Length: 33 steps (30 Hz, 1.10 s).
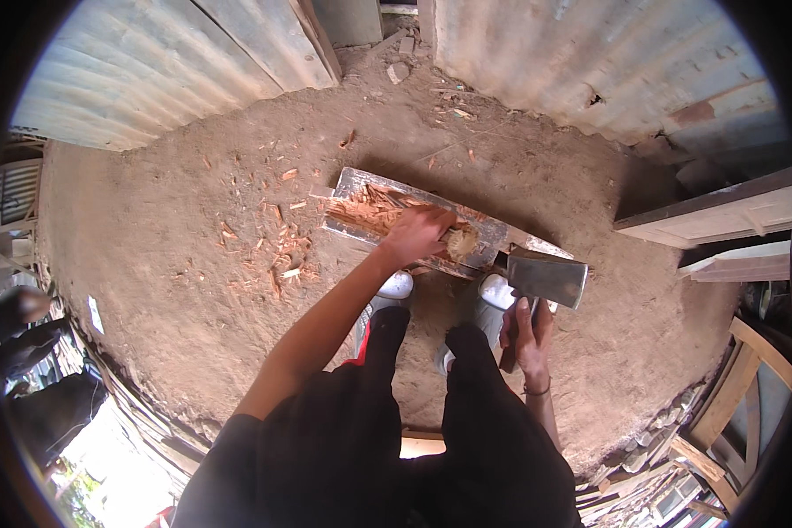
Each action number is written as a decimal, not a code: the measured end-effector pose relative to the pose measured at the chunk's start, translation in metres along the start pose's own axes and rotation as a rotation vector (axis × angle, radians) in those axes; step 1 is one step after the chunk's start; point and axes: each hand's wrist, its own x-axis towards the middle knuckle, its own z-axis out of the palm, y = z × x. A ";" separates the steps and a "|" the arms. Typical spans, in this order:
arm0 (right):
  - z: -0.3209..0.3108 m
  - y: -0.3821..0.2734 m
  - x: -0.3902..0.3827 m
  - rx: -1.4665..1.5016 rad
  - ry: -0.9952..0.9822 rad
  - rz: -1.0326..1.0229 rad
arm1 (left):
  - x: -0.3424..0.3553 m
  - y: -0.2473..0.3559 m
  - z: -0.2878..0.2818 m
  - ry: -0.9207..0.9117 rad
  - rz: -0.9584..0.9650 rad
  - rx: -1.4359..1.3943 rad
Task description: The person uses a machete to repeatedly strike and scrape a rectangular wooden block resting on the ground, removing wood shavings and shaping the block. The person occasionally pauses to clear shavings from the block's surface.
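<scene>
A bench-like plank (pixel 495 239) with a worn, pale-painted top lies slantwise on the ground in front of my feet. On it rests a rough piece of wood (pixel 460 245) with a tan, ragged end, among reddish splinters (pixel 365 211). My left hand (pixel 421 233) is closed over this piece, its fingertips partly hidden. My right hand (pixel 528 339) grips the handle of a hatchet, just right of my right shoe. The broad grey hatchet head (pixel 547 276) is held up by the plank's right end, apart from the wood.
Reddish wood chips (pixel 286 255) lie scattered on the dirt left of the plank. My white shoes (pixel 496 290) stand close to its near edge. Corrugated metal sheets (pixel 607 62) rise at the back. Wooden frames (pixel 722 216) lean at the right. A person (pixel 31 330) is at the far left.
</scene>
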 end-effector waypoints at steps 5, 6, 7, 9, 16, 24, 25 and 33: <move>0.026 0.018 0.038 -0.251 -0.170 0.051 | 0.003 0.005 -0.004 -0.007 -0.090 -0.008; 0.025 0.019 0.039 -0.189 -0.136 0.021 | 0.000 0.004 -0.004 0.007 -0.079 -0.004; 0.024 0.020 0.041 -0.127 -0.101 -0.008 | -0.001 0.002 -0.005 0.021 -0.067 0.001; 0.027 0.021 0.038 0.065 0.020 -0.063 | -0.002 0.001 -0.004 -0.010 -0.019 0.029; 0.040 0.037 0.034 -0.153 -0.149 0.078 | -0.003 -0.005 -0.010 -0.018 0.017 0.074; 0.055 0.041 0.021 0.315 0.159 -0.007 | 0.002 -0.008 -0.011 -0.036 -0.047 0.069; 0.049 0.043 0.025 0.115 0.049 0.006 | 0.005 -0.007 -0.011 -0.042 -0.069 0.061; 0.045 0.021 0.025 0.151 0.001 -0.113 | -0.011 -0.020 -0.028 -0.168 0.058 0.141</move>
